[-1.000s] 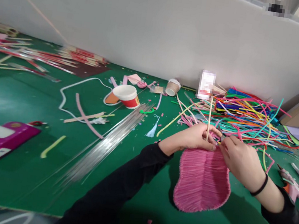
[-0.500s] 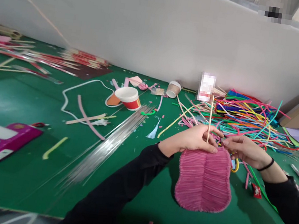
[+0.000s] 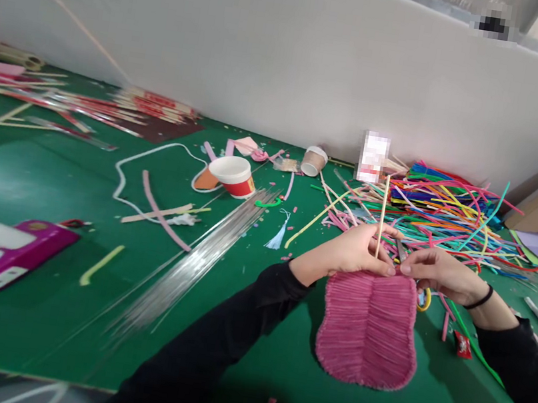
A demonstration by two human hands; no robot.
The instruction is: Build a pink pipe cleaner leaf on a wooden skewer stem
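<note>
A ribbed, fuzzy pink pipe-cleaner panel with a seam down its middle hangs upright between my hands. My left hand is closed on its top edge. A thin wooden stick stands up beside the left fingers; whether it is gripped or fixed to the panel is hidden. My right hand pinches the panel's top right edge. Behind the hands, a pointed metal tip shows between the fingertips. A yellow loop handle appears just under the right hand, perhaps of the same scissors.
A pile of coloured pipe cleaners lies behind my hands. Left of them are a light blue tassel, a bundle of thin wires, a paper cup and a purple glue-gun-like tool. A grey partition borders the table.
My right fingertips have shifted slightly down onto the panel's edge, and the metal tip shows more clearly. The left hand keeps its hold; the panel sits slightly lower.
</note>
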